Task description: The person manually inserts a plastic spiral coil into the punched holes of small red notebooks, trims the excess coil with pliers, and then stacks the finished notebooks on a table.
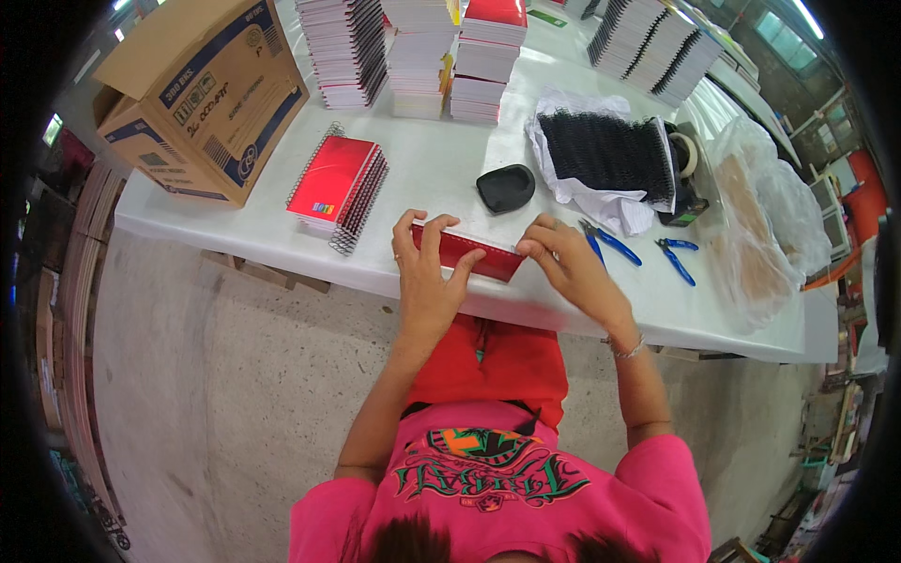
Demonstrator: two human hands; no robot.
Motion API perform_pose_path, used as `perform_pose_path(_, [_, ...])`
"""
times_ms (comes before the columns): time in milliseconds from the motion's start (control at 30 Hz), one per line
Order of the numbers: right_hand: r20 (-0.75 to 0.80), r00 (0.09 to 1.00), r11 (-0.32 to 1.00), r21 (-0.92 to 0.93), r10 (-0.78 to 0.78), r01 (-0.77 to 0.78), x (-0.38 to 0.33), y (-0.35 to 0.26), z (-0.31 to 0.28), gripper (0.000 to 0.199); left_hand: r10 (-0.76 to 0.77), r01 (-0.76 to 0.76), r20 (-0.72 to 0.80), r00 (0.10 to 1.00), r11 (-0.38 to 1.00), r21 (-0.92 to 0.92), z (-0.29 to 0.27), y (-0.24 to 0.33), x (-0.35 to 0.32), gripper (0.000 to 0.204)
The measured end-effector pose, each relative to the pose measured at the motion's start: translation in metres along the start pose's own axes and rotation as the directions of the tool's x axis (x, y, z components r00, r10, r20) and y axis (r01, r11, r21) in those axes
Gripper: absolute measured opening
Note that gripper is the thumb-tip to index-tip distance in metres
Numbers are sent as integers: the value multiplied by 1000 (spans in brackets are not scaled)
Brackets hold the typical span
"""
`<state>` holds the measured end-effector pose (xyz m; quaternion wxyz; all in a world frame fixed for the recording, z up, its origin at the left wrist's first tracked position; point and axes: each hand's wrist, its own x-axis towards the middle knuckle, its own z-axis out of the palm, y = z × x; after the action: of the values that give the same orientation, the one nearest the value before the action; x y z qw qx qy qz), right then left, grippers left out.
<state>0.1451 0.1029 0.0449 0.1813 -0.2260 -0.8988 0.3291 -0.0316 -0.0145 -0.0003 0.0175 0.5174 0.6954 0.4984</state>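
Note:
At the table's near edge, a small red-covered notebook [496, 264] stands on its long side, with a row of holes along its upper edge. My left hand [430, 277] grips its left part, thumb on the near cover and fingers over the far side. My right hand [574, 270] pinches at its right top corner; whatever else is between those fingertips is too small to make out. To the left lies a stack of red spiral notebooks [336, 180]. Beyond my hands sits a black rounded object [506, 189]. Blue-handled pliers [617, 246] lie just past my right hand.
A second blue-handled tool [678, 260] lies farther right, near a clear plastic bag [765, 220]. Black spiral coils [605, 155] rest on white wrapping beside a tape roll [687, 153]. Tall notebook stacks [343, 52] and a cardboard box [202, 103] stand behind.

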Motion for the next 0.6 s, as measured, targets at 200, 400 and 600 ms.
perform_pose_path(200, [-193, 947, 917, -357, -256, 176, 51, 68, 3, 28, 28, 16, 167, 986, 967, -255, 0, -17, 4, 48])
perform_pose_path(400, [151, 984, 680, 713, 91, -172, 37, 59, -21, 37, 86, -56, 130, 988, 975, -215, -8, -28, 12, 68])
perform_pose_path(600, [398, 913, 715, 665, -91, -219, 1, 40, -44, 27, 135, -92, 129, 982, 952, -293, 0, -34, 16, 69])
